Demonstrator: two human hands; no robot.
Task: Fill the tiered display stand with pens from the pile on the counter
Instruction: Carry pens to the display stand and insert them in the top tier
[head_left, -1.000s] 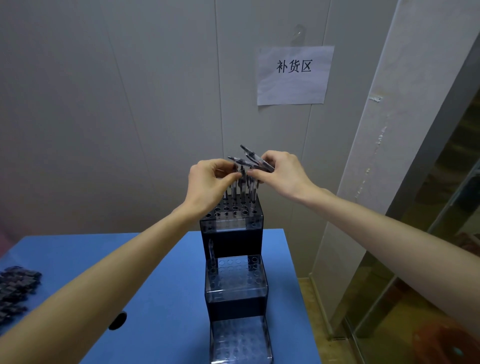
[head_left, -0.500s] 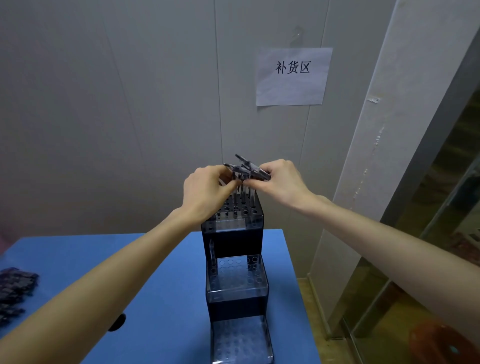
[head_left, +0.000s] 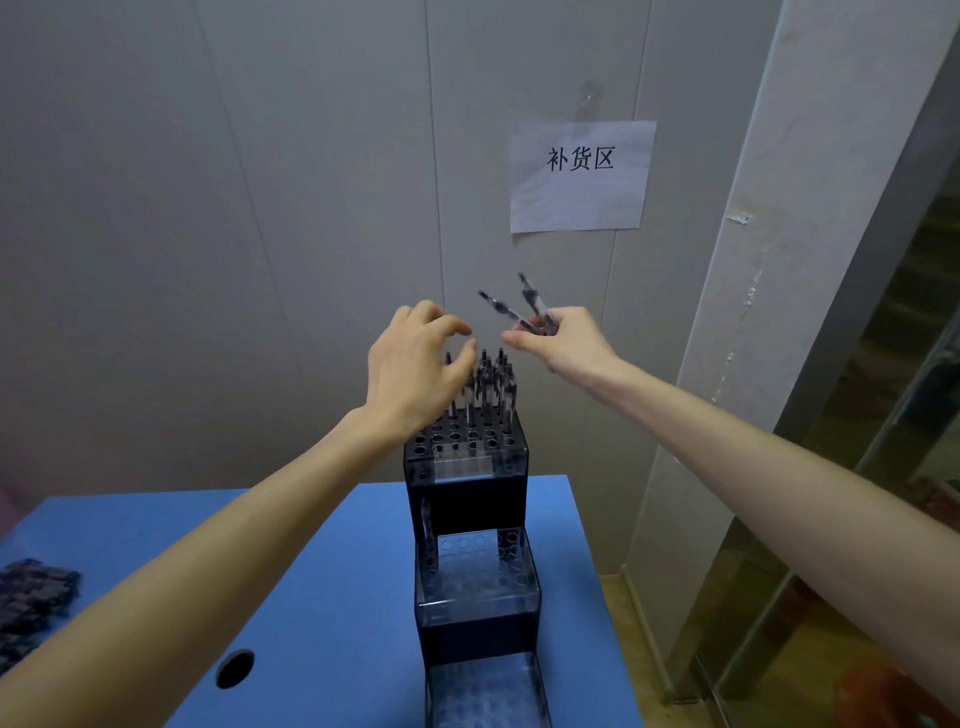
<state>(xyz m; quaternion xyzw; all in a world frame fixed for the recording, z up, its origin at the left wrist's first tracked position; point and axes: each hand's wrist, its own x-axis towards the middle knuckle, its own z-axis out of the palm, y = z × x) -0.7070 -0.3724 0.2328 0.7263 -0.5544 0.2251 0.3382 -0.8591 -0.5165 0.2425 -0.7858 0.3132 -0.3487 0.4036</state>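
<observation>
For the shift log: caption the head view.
Right hand holds spare pens above the stand's part-filled top tier; left hand hovers.

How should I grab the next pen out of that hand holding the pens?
Probably pinch the left-leaning pen by its free upper end, coming from the left. It sticks out from the right hand toward the empty left hand, apart from the other pen.
</observation>
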